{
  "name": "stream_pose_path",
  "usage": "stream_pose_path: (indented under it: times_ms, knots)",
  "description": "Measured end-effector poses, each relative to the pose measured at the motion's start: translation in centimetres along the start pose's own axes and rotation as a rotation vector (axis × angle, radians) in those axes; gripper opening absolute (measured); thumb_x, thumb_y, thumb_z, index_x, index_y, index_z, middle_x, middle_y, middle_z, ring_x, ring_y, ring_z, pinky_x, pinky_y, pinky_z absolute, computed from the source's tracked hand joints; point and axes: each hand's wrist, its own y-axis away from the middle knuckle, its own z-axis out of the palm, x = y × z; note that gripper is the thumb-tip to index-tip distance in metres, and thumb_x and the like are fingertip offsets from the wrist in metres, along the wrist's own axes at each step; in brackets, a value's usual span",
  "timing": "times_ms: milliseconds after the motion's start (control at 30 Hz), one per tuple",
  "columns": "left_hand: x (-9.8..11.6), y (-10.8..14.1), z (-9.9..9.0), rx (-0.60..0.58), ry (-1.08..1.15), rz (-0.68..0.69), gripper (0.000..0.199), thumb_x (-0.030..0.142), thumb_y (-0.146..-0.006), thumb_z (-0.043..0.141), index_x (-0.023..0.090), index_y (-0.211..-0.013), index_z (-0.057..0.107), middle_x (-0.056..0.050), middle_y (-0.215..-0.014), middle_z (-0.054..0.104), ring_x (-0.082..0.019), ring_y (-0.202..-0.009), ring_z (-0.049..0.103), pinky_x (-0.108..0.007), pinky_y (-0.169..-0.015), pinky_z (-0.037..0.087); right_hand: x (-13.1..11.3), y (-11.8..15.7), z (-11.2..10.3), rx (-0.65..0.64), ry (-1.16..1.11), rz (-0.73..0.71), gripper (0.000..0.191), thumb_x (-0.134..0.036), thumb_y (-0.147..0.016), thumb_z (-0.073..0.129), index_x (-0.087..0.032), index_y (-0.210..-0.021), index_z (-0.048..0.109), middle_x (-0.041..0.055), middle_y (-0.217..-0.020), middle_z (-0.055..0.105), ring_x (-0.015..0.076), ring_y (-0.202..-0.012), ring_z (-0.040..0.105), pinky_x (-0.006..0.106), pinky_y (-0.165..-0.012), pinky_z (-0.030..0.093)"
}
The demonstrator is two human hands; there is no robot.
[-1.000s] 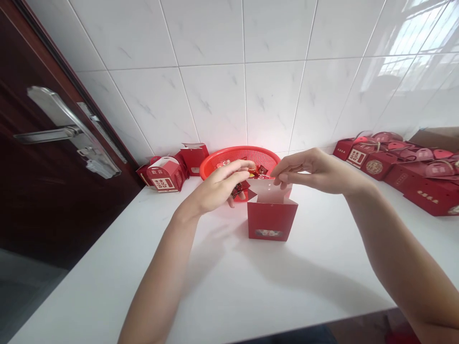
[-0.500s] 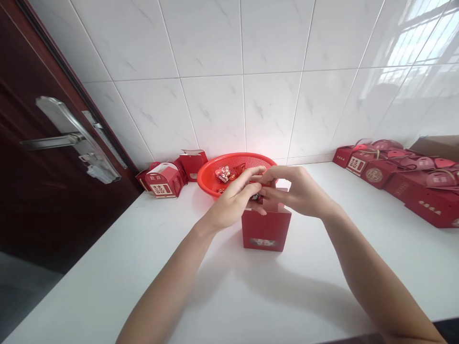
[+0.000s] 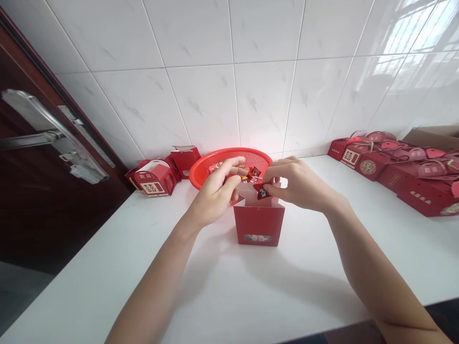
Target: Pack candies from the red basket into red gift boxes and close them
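Right hand (image 3: 294, 184) edge-pinches a sweet (image 3: 264, 193), likely to clear the box (image 3: 258, 222); left hand (image 3: 212, 197) half-curls at its ten o'clock, contents unclear.

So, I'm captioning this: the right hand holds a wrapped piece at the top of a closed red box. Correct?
Not closed: the head view shows the red box open at the top. The right hand does hold a wrapped piece there.
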Motion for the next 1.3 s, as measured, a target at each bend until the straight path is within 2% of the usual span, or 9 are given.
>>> stream_pose_path:
  times_ms: [133, 300, 500, 667, 767, 900, 967, 1133, 1300]
  knots:
    - [0.2, 0.2, 0.0, 0.005, -0.057, -0.019, 0.045, 0.046, -0.099, 0.049, 0.028, -0.141, 0.056, -0.004, -0.117, 0.066, -0.010, -0.067, 0.053, -0.023, -0.065, 0.050, -0.3, 0.0, 0.2, 0.031, -0.064, 0.017, 0.011, -0.021, -0.091, 0.062, -0.020, -0.083, 0.069, 0.0022, -0.078, 0.071, 0.0164, -0.071, 0.061, 0.031, -0.071, 0.045]
    - [0.8, 0.8, 0.7, -0.098, 0.057, -0.020, 0.057, 0.061, -0.102, 0.033, 0.029, -0.146, 0.050, -0.005, -0.109, 0.064, -0.013, -0.070, 0.054, -0.026, -0.064, 0.050, -2.2, 0.1, 0.8, 0.081, -0.337, -0.019, 0.022, -0.034, -0.095, 0.063, -0.020, -0.080, 0.070, 0.0026, -0.078, 0.073, 0.0151, -0.069, 0.061, 0.026, -0.064, 0.047]
    - [0.4, 1.4, 1.4, -0.156, 0.138, 0.031, 0.066, 0.069, -0.101, 0.027, 0.031, -0.153, 0.043, -0.006, -0.108, 0.065, -0.021, -0.092, 0.063, -0.029, -0.075, 0.055, -3.9, -0.3, 2.5, 0.113, -0.374, -0.026, 0.021, -0.028, -0.093, 0.066, -0.019, -0.073, 0.068, 0.0000, -0.068, 0.068, 0.0123, -0.061, 0.056, 0.024, -0.058, 0.043]
    - [0.4, 1.6, 1.5, -0.198, 0.180, 0.037, 0.067, 0.067, -0.102, 0.027, 0.030, -0.157, 0.034, -0.008, -0.124, 0.063, -0.024, -0.109, 0.062, -0.032, -0.087, 0.055, -3.9, -0.2, 2.4, 0.119, -0.410, 0.032, 0.020, -0.010, -0.089, 0.057, -0.019, -0.074, 0.067, -0.0006, -0.073, 0.072, 0.0124, -0.065, 0.062, 0.024, -0.062, 0.047]
    - [0.6, 1.3, 1.1, -0.128, 0.120, 0.049, 0.058, 0.061, -0.103, 0.034, 0.031, -0.151, 0.041, -0.008, -0.134, 0.060, -0.024, -0.116, 0.061, -0.034, -0.092, 0.054, -3.5, 0.0, 1.6, 0.182, -0.411, 0.059, 0.018, -0.010, -0.087, 0.058, -0.019, -0.075, 0.068, -0.0002, -0.075, 0.073, 0.0138, -0.068, 0.064, 0.025, -0.063, 0.049]
    - [0.4, 0.4, -0.2, 0.064, -0.120, 0.089, 0.024, 0.039, -0.094, 0.055, 0.024, -0.107, 0.070, -0.006, -0.136, 0.059, -0.027, -0.127, 0.056, -0.037, -0.104, 0.049, -2.5, 0.5, -0.1, 0.205, -0.361, 0.091, 0.013, -0.013, -0.084, 0.062, -0.020, -0.076, 0.069, 0.0001, -0.075, 0.072, 0.0154, -0.069, 0.063, 0.027, -0.064, 0.050]
    - [0.1, 0.0, -0.7, 0.025, -0.229, 0.071, 0.019, 0.033, -0.091, 0.056, 0.023, -0.089, 0.072, -0.005, -0.133, 0.062, -0.028, -0.131, 0.053, -0.038, -0.106, 0.048, -1.9, 0.6, -0.7, 0.161, -0.309, 0.101, 0.014, -0.011, -0.083, 0.062, -0.020, -0.075, 0.069, 0.0000, -0.073, 0.071, 0.0155, -0.068, 0.063, 0.027, -0.064, 0.049]
    - [-0.7, 0.0, -1.2, -0.205, -0.360, 0.004, 0.022, 0.033, -0.089, 0.060, 0.027, -0.106, 0.074, -0.002, -0.128, 0.069, -0.027, -0.120, 0.063, -0.037, -0.098, 0.054, -1.4, 0.5, -0.1, 0.043, -0.170, 0.155, 0.017, -0.009, -0.085, 0.061, -0.020, -0.077, 0.071, -0.0008, -0.073, 0.071, 0.0152, -0.068, 0.064, 0.027, -0.062, 0.046]
    - [-0.7, 0.1, -1.1, -0.253, -0.395, 0.011, 0.036, 0.028, -0.089, 0.059, 0.028, -0.123, 0.070, -0.002, -0.124, 0.072, -0.026, -0.113, 0.067, -0.034, -0.091, 0.057, -1.1, -0.1, 1.8, 0.036, -0.082, 0.129, 0.019, -0.006, -0.086, 0.060, -0.018, -0.084, 0.073, -0.0001, -0.074, 0.073, 0.0138, -0.064, 0.063, 0.026, -0.060, 0.042]
